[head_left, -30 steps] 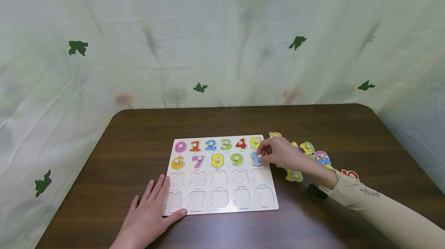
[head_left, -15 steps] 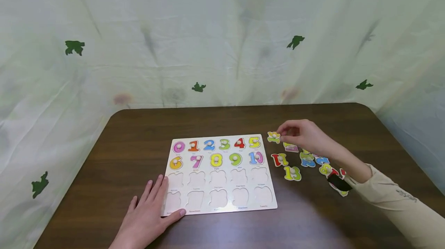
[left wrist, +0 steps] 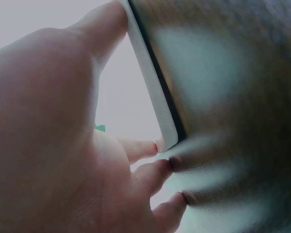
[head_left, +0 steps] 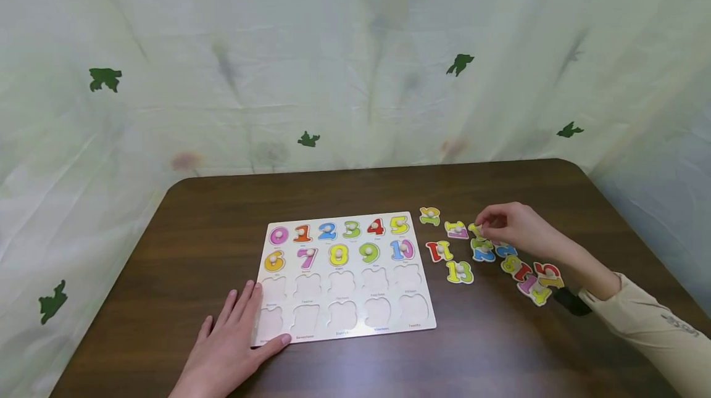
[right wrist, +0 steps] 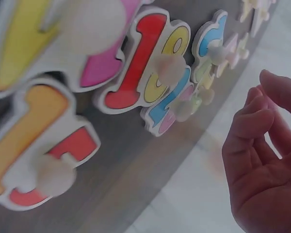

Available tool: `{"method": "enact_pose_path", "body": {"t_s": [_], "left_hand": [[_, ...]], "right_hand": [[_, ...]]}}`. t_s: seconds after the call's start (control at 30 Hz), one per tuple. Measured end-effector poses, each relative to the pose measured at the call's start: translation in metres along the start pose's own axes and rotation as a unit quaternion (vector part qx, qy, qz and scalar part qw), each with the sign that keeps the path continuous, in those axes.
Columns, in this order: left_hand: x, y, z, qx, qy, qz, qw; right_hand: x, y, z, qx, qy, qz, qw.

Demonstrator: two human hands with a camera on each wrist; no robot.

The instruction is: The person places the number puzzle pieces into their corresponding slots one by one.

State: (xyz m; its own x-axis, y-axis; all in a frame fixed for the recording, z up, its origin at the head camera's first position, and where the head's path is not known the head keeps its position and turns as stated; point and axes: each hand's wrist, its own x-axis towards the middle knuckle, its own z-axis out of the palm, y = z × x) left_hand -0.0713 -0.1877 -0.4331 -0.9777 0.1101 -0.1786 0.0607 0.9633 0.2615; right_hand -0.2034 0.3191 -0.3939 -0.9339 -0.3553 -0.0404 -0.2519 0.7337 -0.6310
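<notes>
Reaching into the loose number pieces while the other hand steadies the board.

Flat on the brown table [head_left: 166, 250], the left hand [head_left: 233, 339] lies with straight fingers spread over the near left corner of the puzzle board [head_left: 341, 274], thumb along its front edge; it grips nothing. The right hand [head_left: 513, 228] hovers over the scattered number pieces [head_left: 489, 256] to the right of the board, fingers curled together at a small yellow-green piece [head_left: 475, 229], though I cannot tell whether it is truly pinched. In the right wrist view the fingertips are bent toward each other with a gap between them. Numbers zero to ten sit in the board's two far rows. A red eleven [head_left: 439, 251] and a yellow thirteen [head_left: 460, 272] lie just beside the board.
</notes>
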Motion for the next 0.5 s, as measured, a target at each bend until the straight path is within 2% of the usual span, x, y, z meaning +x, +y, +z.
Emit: {"method": "enact_pose_path", "body": {"t_s": [0.2, 0.37, 0.5], "left_hand": [[0.0, 0.001, 0.001, -0.005, 0.001, 0.001, 1.0], [0.0, 0.001, 0.001, 0.005, 0.01, 0.002, 0.9999], [-0.001, 0.0, 0.0, 0.007, 0.011, 0.002, 0.9999]], "right_hand": [[0.008, 0.001, -0.001, 0.021, -0.008, 0.02, 1.0], [0.002, 0.004, -0.008, 0.026, 0.003, 0.018, 0.999], [-0.008, 0.008, -0.01, 0.034, -0.007, 0.004, 0.999]]}}
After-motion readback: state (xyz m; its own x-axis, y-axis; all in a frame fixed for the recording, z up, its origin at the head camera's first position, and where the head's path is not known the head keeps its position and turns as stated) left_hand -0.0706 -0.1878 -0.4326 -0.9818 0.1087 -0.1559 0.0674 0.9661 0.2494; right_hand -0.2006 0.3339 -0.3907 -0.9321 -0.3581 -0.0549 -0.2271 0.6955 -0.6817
